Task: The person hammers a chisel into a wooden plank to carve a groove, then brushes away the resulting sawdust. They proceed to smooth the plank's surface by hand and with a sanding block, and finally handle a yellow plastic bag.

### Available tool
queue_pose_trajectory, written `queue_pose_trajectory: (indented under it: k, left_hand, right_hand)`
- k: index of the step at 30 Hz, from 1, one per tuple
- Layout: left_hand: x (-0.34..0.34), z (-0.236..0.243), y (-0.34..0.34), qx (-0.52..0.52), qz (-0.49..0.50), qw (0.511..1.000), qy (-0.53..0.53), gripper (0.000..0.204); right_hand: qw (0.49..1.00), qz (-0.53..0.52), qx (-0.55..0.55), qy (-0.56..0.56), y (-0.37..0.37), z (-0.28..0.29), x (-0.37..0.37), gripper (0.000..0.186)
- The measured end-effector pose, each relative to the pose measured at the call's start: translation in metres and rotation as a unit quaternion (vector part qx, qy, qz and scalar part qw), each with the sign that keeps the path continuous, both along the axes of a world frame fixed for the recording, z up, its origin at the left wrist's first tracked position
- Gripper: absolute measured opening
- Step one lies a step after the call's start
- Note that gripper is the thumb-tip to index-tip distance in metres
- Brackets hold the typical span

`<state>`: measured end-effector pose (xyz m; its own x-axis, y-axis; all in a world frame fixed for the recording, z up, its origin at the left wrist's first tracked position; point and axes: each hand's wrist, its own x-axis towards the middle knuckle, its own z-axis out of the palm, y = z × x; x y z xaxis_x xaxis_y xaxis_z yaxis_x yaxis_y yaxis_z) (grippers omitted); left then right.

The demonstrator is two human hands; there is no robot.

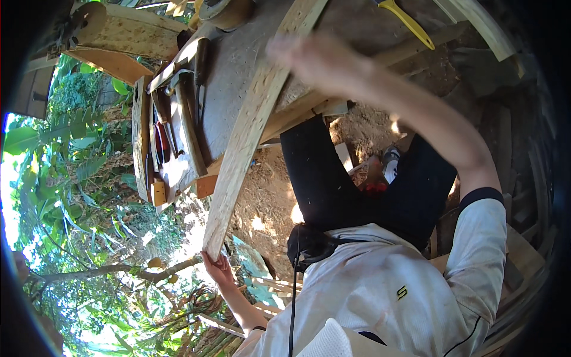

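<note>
A long, pale wooden plank (247,134) lies slantwise across the workbench (229,77), its near end sticking out past the bench edge. My left hand (218,269) grips that near end, with the fingers curled round it. Farther up, my right hand (300,53) is over or against the plank. Motion smears its fingers, so whether it holds anything cannot be made out. A hammer (189,122) with a wooden handle rests on the bench left of the plank, among several other hand tools. One of them has a red and black handle (162,143).
A yellow-handled tool (410,24) lies at the far right of the bench. Wooden boards (485,27) lean beyond it. At the far left is a large wooden piece (128,33). My legs (321,172) are close to the bench edge, above bare earth (264,205). Plants grow on the left.
</note>
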<state>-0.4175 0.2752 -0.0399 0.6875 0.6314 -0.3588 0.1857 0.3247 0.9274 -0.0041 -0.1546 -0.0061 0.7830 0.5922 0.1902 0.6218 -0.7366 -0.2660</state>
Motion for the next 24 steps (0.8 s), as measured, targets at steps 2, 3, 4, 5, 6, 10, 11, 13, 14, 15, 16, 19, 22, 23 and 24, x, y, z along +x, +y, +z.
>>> queue_pose_trajectory:
  k: [2, 3, 4, 5, 6, 10, 11, 13, 14, 15, 16, 19, 22, 23, 24]
  left_hand:
    - [0.004, -0.001, -0.002, 0.011, 0.039, 0.999, -0.009, 0.035]
    - [0.011, -0.002, -0.005, 0.016, 0.056, 0.998, -0.018, 0.036]
    - [0.012, -0.005, -0.003, 0.012, 0.113, 0.993, -0.022, 0.036]
    - [0.011, -0.006, -0.005, 0.027, 0.13, 0.99, -0.039, 0.036]
    - [0.0, -0.008, 0.006, 0.036, 0.126, 0.99, -0.059, 0.035]
    - [-0.004, -0.012, 0.021, 0.067, 0.151, 0.985, -0.046, 0.035]
    - [-0.005, -0.014, 0.022, 0.07, 0.151, 0.985, -0.045, 0.036]
    - [-0.006, -0.017, 0.025, 0.077, 0.153, 0.984, -0.048, 0.036]
    - [-0.01, -0.019, 0.028, 0.079, 0.163, 0.982, -0.057, 0.036]
    - [-0.016, -0.017, 0.031, 0.078, 0.166, 0.981, -0.056, 0.036]
    - [-0.019, -0.016, 0.032, 0.076, 0.166, 0.982, -0.052, 0.036]
    - [-0.015, -0.019, 0.032, 0.084, 0.169, 0.981, -0.034, 0.038]
    - [-0.017, -0.02, 0.031, 0.081, 0.155, 0.984, -0.044, 0.036]
    - [-0.015, -0.022, 0.035, 0.082, 0.159, 0.983, -0.043, 0.034]
    - [-0.013, -0.025, 0.039, 0.083, 0.164, 0.982, -0.041, 0.033]
  right_hand:
    - [0.996, -0.059, -0.049, 0.035, -0.014, -0.003, 0.018, 0.031]
    - [0.998, -0.052, -0.038, -0.014, -0.018, -0.013, 0.016, 0.032]
    - [0.996, -0.044, -0.027, -0.068, -0.021, -0.02, 0.017, 0.032]
    - [0.99, 0.017, 0.035, -0.139, -0.009, -0.026, -0.001, 0.029]
    - [0.97, 0.078, 0.089, -0.214, 0.001, -0.03, -0.02, 0.025]
    - [0.987, -0.067, 0.124, 0.079, -0.031, -0.016, 0.023, 0.022]
    - [0.984, -0.111, 0.074, 0.121, -0.041, -0.009, 0.033, 0.022]
    - [0.989, -0.128, -0.074, -0.028, -0.049, -0.001, 0.042, 0.023]
    - [0.985, -0.058, -0.044, -0.157, -0.037, -0.013, 0.028, 0.02]
    - [0.977, -0.008, 0.011, -0.213, -0.026, -0.023, 0.016, 0.018]
    - [0.961, 0.041, 0.058, -0.269, -0.016, -0.031, -0.002, 0.017]
    - [0.986, -0.016, 0.089, -0.141, -0.051, -0.017, 0.039, 0.013]
    - [0.989, -0.116, -0.014, -0.092, -0.056, -0.005, 0.056, 0.006]
    - [0.982, -0.153, -0.055, -0.095, -0.057, -0.007, 0.056, 0.004]
    - [0.975, -0.086, 0.037, -0.204, -0.045, -0.037, 0.053, 0.01]
